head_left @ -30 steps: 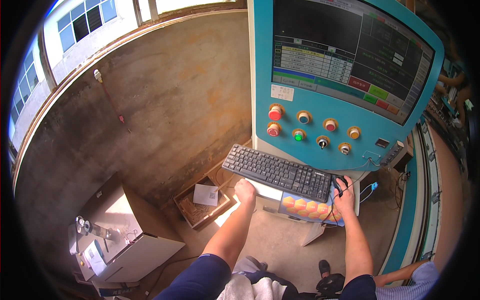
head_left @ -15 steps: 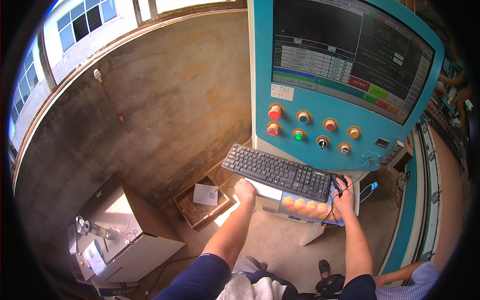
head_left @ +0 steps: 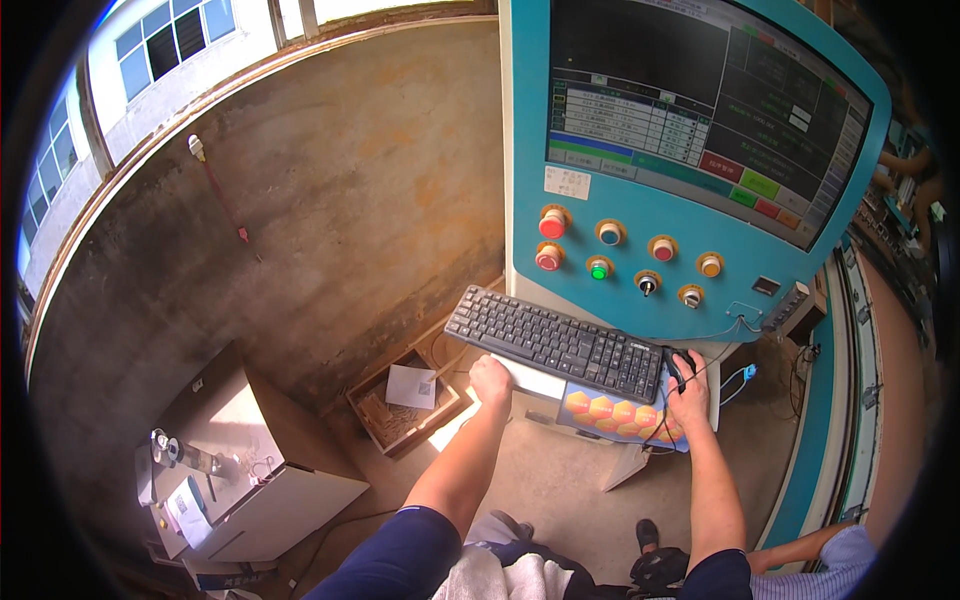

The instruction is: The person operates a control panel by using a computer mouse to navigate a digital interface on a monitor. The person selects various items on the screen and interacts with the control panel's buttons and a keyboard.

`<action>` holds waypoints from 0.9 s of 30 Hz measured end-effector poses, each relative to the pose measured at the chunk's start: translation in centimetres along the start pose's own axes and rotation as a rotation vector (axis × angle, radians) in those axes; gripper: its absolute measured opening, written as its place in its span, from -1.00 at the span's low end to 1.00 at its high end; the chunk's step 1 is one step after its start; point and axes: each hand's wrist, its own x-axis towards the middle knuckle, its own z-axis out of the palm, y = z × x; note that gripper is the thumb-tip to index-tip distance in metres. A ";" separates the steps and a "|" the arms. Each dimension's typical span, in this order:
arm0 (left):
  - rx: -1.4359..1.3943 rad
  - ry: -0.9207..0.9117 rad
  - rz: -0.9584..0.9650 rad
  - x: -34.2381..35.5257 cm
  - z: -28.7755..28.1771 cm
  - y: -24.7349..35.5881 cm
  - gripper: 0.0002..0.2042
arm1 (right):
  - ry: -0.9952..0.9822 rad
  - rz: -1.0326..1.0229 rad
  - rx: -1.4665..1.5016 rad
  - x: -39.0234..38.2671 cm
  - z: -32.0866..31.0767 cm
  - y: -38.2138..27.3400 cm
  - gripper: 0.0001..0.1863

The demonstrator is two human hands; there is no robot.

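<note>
My right hand is wrapped over a black computer mouse, which sits on a blue mouse pad patterned with orange and yellow hexagons. At the left front corner of a pale keyboard shelf, my left hand is closed with its fingers curled against the edge. A black keyboard lies slantwise on the shelf between and beyond my hands. Behind it rises a teal control console with a lit screen. Red, blue, green and yellow buttons and switches line its panel.
A wooden box with a paper in it stands on the floor at left. Nearer is a cabinet with a metal cylinder-shaped item on top. Another person's arm shows at lower right. Cables hang beside the console.
</note>
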 end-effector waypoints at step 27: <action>0.103 0.063 0.098 0.3 0.6 -0.6 -0.69 | 0.034 -0.012 -0.009 -0.1 0.2 0.1 -0.56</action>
